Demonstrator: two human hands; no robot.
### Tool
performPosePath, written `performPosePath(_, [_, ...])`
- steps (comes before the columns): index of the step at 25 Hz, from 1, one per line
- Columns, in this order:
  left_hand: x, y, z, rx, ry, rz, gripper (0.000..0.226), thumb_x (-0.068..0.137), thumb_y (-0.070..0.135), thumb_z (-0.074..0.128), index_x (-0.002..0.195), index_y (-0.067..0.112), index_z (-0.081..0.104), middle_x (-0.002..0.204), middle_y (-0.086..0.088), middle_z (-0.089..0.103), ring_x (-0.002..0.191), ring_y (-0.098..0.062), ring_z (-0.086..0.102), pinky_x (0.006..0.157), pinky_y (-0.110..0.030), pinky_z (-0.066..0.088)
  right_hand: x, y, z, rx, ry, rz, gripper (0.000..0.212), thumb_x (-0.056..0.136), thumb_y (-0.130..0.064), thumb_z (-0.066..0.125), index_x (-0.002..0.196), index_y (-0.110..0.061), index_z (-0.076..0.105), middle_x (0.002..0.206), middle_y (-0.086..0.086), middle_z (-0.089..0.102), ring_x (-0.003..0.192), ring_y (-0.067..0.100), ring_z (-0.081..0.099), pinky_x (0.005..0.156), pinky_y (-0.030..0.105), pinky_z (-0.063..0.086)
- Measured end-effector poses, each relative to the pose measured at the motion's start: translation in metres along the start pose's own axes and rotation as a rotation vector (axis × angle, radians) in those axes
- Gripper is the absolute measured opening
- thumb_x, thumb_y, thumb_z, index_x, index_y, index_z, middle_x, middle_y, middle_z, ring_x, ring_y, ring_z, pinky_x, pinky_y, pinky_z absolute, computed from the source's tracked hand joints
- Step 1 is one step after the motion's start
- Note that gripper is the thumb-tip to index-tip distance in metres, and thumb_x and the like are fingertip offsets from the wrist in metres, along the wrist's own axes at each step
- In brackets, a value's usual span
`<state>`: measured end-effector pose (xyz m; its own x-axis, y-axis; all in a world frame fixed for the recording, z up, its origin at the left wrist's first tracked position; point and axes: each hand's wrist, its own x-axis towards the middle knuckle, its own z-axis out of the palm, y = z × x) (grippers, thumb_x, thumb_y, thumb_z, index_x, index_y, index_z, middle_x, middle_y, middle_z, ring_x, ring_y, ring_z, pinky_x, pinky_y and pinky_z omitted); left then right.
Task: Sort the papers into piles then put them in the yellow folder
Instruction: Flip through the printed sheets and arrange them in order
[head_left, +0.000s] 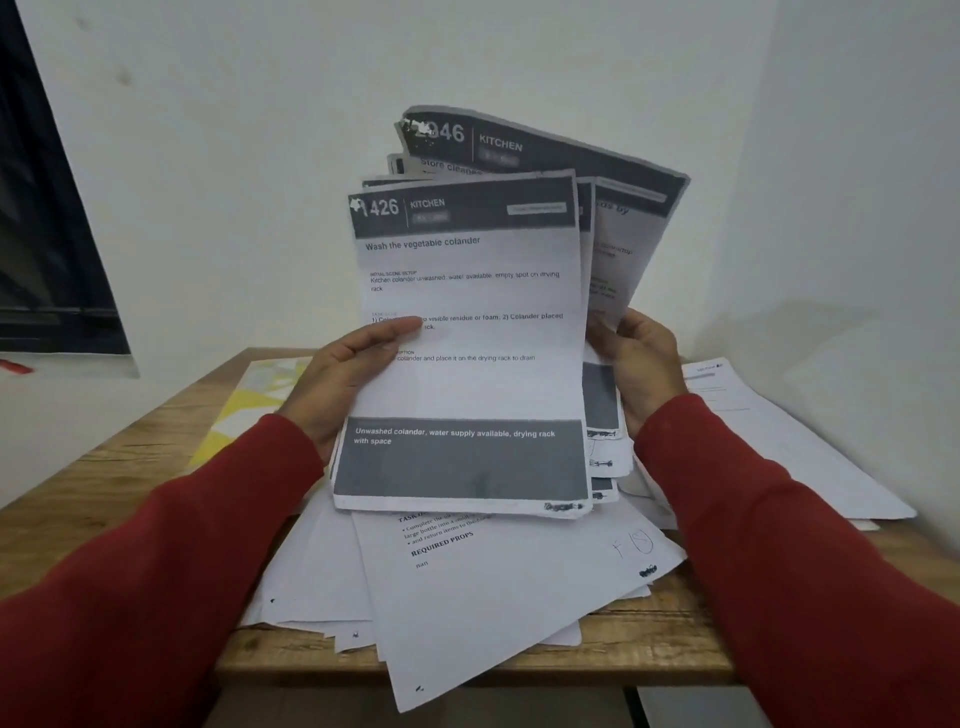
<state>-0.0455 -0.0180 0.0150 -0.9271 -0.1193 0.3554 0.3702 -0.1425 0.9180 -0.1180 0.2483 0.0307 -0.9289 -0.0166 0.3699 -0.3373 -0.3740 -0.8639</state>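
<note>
I hold a fanned stack of printed sheets (467, 332) upright above the table, each with a dark header band; the front one reads "426 KITCHEN". My left hand (343, 379) grips the stack's left edge, thumb lying across the front sheet. My right hand (641, 358) holds the right edge, fingers behind the rear sheets. A loose pile of white papers (493, 587) lies on the wooden table below, some overhanging the front edge. The yellow folder (249, 405) lies flat at the table's left, partly hidden by my left arm.
Another spread of white papers (769, 431) lies at the table's right side against the wall. The wooden table (119, 499) stands in a corner of white walls. A dark window frame (47, 234) is at far left.
</note>
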Motion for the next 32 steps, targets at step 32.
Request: performPosePath(32, [0.014,0.004,-0.02,-0.251,0.172,0.119,0.031,0.1,0.004,0.051,0.104,0.022,0.075,0.117,0.002,0.073,0.105,-0.014,0.069,0.093,-0.03,0.057,0.014,0.002,-0.04,-0.054,0.348,0.061,0.013,0.09,0.001,0.067,0.089,-0.012,0.067,0.09,0.008,0.071,0.076,0.02,0.069,0.073,0.039,0.061])
